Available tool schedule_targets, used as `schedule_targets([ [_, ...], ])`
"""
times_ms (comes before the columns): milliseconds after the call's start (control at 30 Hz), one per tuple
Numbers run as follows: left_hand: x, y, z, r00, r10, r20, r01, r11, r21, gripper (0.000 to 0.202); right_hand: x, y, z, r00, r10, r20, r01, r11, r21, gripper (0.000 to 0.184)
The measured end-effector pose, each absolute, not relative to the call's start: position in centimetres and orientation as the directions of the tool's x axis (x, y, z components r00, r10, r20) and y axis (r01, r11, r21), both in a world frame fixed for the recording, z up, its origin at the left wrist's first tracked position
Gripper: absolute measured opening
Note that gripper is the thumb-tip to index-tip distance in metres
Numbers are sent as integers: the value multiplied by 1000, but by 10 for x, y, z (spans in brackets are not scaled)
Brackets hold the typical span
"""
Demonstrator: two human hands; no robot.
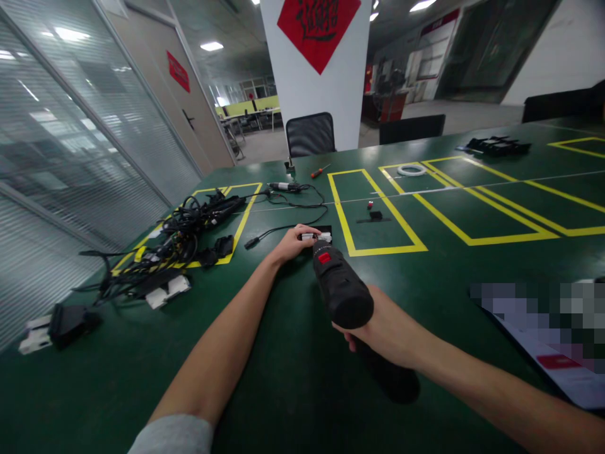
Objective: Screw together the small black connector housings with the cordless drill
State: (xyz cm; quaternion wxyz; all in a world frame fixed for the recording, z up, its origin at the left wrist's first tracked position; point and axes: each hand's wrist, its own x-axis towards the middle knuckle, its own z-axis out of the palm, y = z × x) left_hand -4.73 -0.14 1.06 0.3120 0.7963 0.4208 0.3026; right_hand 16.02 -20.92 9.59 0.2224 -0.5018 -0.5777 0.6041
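In the head view, my right hand [385, 325] is wrapped round the grip of a black cordless drill [343, 284] with a red switch on top. The drill points away from me, and its front end is at a small black-and-white part [324, 234] on the green table. My left hand [292, 244] grips this part from the left, its fingers laid over the top. The drill hides the tip of its bit and part of the piece, so I cannot tell whether the bit touches a screw.
Tangled black cables [189, 224] lie at left, beside black-and-white parts [167, 291]. A loose cable [283, 226] runs just beyond my left hand. Farther off are a screwdriver [320, 171], a white ring [411, 169] and black parts [498, 145]. Yellow tape [387, 251] marks rectangles on the table [283, 391].
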Motion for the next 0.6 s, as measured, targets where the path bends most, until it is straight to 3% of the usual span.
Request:
schedule_targets([
  [233,-48,-1,11,473,857,204,470,-441,764,33,180,-204,80,-420,848,-324,196,-264,-944,18],
  [400,-45,-2,10,437,875,208,479,-422,770,34,194,-200,69,-430,861,-273,-18,-310,-950,13],
  [500,-45,-2,10,428,882,196,485,-408,774,34,193,-200,70,-431,861,-270,-8,-303,-953,7],
  [600,-46,-1,9,422,886,194,486,-401,776,37,189,-200,74,-432,860,-270,61,-271,-961,14],
])
